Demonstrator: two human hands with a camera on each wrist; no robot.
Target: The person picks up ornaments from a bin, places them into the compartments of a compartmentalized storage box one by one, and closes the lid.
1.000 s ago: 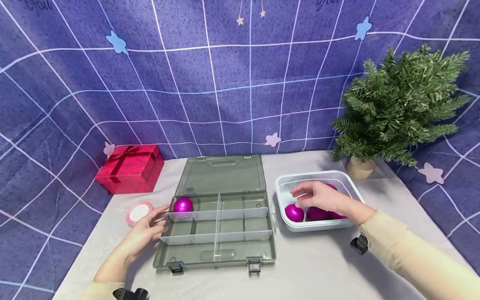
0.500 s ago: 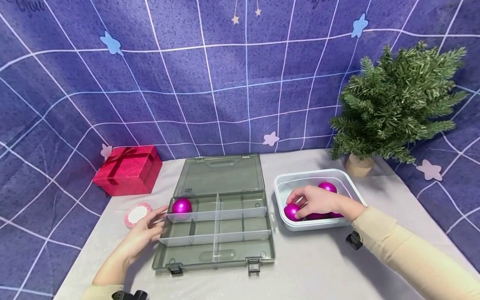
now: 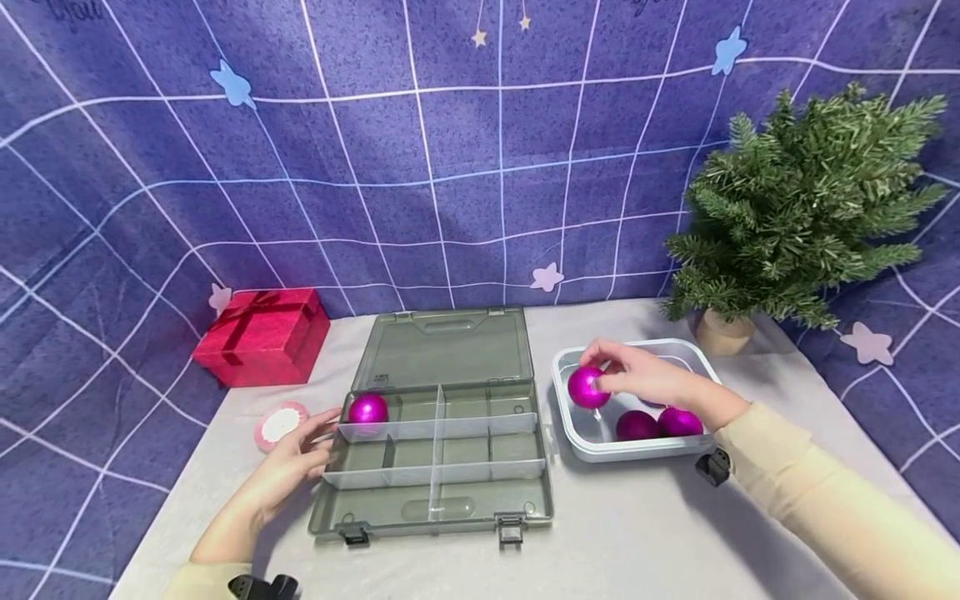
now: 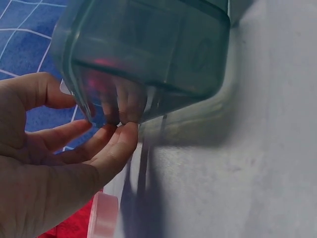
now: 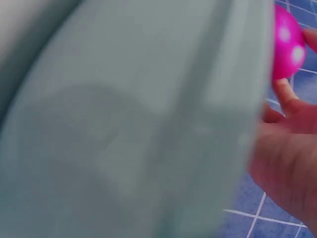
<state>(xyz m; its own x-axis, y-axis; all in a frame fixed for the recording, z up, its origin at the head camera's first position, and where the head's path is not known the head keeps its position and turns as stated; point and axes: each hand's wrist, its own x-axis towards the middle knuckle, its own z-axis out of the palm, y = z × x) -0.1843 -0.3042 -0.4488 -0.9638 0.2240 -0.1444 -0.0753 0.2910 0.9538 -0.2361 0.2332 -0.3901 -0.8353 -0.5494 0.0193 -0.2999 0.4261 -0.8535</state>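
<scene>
My right hand (image 3: pixel 637 372) pinches a shiny magenta Christmas bauble (image 3: pixel 587 388) between thumb and fingers, over the left part of a white tub (image 3: pixel 577 446). A small pale bit hangs under this bauble. In the right wrist view the tub's wall (image 5: pixel 124 124) hides much of the hand, and the bauble (image 5: pixel 288 47) shows past its edge. My left hand (image 3: pixel 288 458) touches the left side of an open grey-green divided box (image 3: pixel 397 502) with fairly straight fingertips (image 4: pixel 130 130). Another magenta bauble (image 3: pixel 368 409) sits in the box's back left compartment.
More magenta baubles (image 3: pixel 637 426) lie in the tub. The box's lid (image 3: pixel 442 350) is folded back flat behind it. A pink ribbon roll (image 3: pixel 281 425) and a red gift box (image 3: pixel 262 337) are at the left. A small artificial fir tree (image 3: pixel 795 217) stands back right.
My right hand came down onto a bauble in the tub, gripped it and lifted it up from the others. The left hand stays at the box's side.
</scene>
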